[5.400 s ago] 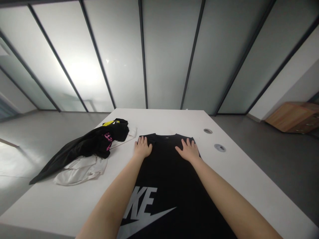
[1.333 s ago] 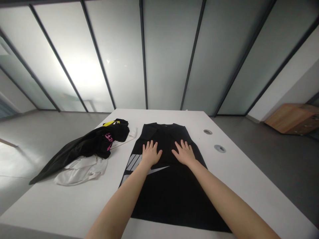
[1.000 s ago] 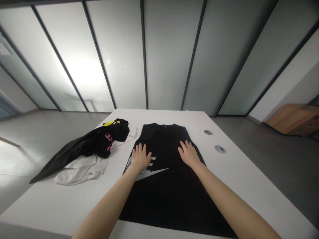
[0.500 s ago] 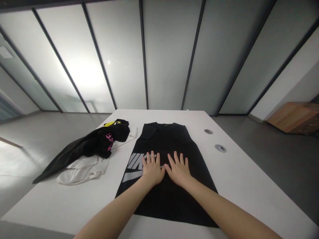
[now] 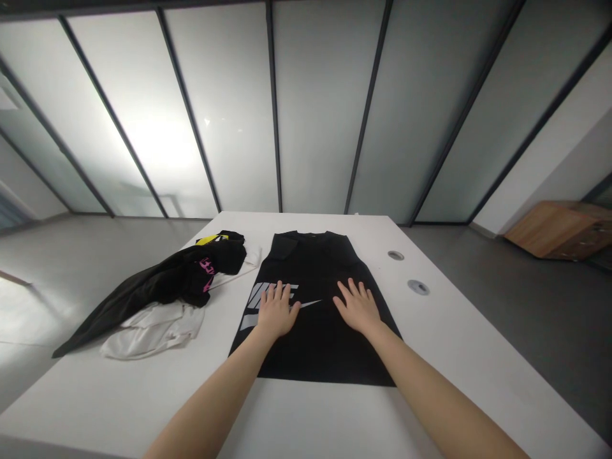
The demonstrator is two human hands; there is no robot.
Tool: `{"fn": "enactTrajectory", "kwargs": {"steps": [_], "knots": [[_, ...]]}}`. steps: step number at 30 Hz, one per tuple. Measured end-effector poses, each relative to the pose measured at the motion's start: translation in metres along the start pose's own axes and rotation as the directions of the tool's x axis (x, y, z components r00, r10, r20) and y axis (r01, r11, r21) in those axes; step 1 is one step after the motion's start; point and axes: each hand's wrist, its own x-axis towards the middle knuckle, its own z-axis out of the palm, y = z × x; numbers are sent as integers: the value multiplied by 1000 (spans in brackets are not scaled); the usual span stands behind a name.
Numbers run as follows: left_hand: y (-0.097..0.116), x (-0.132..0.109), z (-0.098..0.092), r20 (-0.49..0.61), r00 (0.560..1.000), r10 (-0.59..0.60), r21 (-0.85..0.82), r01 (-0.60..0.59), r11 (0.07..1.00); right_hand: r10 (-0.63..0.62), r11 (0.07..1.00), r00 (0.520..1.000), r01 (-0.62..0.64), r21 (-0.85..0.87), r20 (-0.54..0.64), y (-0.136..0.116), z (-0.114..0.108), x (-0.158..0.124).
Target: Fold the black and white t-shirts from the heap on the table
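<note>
A black T-shirt lies spread on the white table, its neckline at the far end and its sleeves folded in over the body. Grey lettering and a swoosh mark its left part. My left hand rests flat over that print with the fingers spread, hiding some of it. To the right, my right hand lies palm down on the plain black cloth, its fingers also apart. Bare cloth and the swoosh's tip show between the two hands.
On the left of the white table lies a heap of black clothes with pink and yellow prints, partly over a white garment. Two round cable grommets sit at the right. A wooden cabinet stands beyond, near frosted glass panels.
My hands have moved apart, the left one leftward and the right one rightward. The shirt's near hem now lies farther from me and looks straighter.
</note>
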Motion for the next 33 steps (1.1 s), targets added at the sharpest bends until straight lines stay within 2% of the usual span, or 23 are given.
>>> {"fn": "enactTrajectory", "kwargs": {"steps": [3,6,9,13,16,19,24,27,30,33], "knots": [[-27,-12,-5,-8,1000,-26,20,26,999,61,998,998,-62,-28,-15,29,1,-8],[-36,-24,-11,-34,997,-64,27,65,998,102,993,995,-102,-53,-15,36,-2,-23],[-22,-42,-12,-59,995,-80,34,82,996,69,996,997,-70,-56,-28,16,-3,-51],[10,-75,-3,-34,998,59,4,-59,998,-118,993,993,118,27,8,-27,7,-100],[24,-87,6,-3,994,112,-20,-112,994,-160,986,984,155,63,84,-48,14,-118],[25,-72,9,5,993,114,-18,-114,993,-135,990,986,129,58,102,-52,12,-105],[20,-14,4,19,994,108,-15,-108,994,-106,994,990,103,42,89,-52,-3,-48],[17,10,2,17,995,95,-21,-94,995,-103,994,991,100,43,83,-50,-8,-23],[7,14,2,-11,998,62,-21,-62,998,-77,996,995,75,44,64,-39,-5,-15],[-15,5,-1,-36,999,-25,-3,25,1000,13,1000,999,-14,22,46,-15,-1,-17]]}}
